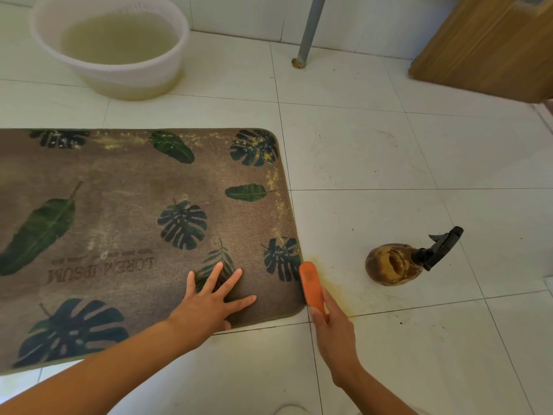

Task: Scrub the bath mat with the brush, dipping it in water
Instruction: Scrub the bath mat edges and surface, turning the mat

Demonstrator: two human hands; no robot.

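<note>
Bath mat lies under flat, spread left hand; right hand grips brush beside it.

I see the bath mat on the floor, basin behind it, brush and spray bottle to its right.

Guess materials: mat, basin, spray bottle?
Mat: looks like short-pile fabric, matte, printed leaves, bound edge. Basin: likely white plastic, slightly translucent, ribbed wall, murky water inside. Spray bottle: amber, see-through, glossy; plastic or glass, can't tell. Its trigger head looks like black plastic.
</note>
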